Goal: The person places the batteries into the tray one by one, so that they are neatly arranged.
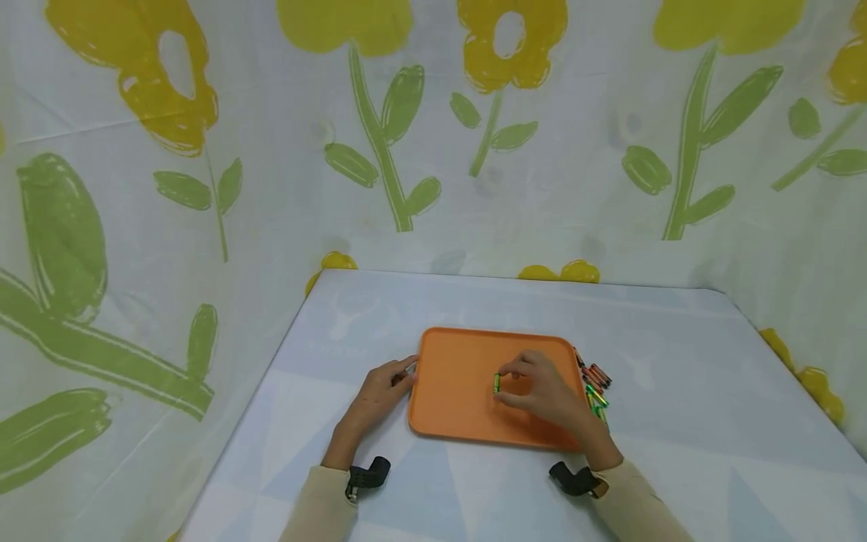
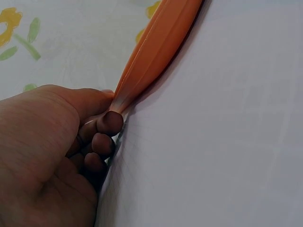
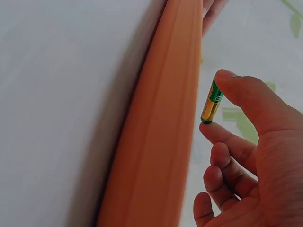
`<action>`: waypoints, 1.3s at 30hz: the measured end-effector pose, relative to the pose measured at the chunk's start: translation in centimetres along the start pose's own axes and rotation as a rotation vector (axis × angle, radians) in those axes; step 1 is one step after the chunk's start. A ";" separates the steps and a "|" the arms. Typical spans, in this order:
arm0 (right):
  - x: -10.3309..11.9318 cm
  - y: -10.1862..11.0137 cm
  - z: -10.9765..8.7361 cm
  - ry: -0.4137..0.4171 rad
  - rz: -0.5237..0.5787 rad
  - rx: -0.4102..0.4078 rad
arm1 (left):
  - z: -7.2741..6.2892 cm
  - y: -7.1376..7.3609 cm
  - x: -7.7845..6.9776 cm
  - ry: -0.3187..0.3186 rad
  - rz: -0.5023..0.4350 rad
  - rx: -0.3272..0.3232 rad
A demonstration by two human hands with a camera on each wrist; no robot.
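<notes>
My right hand (image 1: 539,388) is over the orange tray (image 1: 450,391), pinching a green and gold battery (image 3: 212,101) by its two ends between thumb and index finger. In the right wrist view the other fingers of that hand (image 3: 270,156) are loosely curled, away from the battery. At the tray's left side, my left hand (image 1: 379,391) holds the rim. The left wrist view has its thumb (image 2: 92,100) at the rim, with the fingertips curled in close beside it.
Several green batteries (image 1: 596,397) lie on the table (image 1: 677,421) just right of the tray, with several red and dark ones (image 1: 596,374) behind them. A flower-printed cloth (image 1: 542,211) hangs behind the table and along its sides.
</notes>
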State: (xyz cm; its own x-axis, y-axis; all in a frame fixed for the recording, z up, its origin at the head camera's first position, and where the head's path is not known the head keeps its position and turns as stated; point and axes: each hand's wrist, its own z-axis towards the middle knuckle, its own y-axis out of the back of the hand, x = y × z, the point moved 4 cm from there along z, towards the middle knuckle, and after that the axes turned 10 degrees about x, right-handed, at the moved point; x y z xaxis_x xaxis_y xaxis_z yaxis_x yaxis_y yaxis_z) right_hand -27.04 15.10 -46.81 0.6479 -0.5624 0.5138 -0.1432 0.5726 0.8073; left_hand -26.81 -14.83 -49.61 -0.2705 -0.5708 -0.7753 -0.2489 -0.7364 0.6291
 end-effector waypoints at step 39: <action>1.3 -6.8 7.2 -0.058 0.004 0.098 | -0.2 0.2 -0.7 -0.016 0.002 0.005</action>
State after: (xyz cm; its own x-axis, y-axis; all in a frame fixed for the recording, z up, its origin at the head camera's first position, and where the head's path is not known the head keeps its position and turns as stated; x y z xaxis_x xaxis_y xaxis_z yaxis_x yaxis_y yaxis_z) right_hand -30.60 6.24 -49.53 0.6033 -0.5956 0.5304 -0.2196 0.5153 0.8284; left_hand -26.50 -14.67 -48.96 -0.2862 -0.5659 -0.7732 -0.2531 -0.7336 0.6306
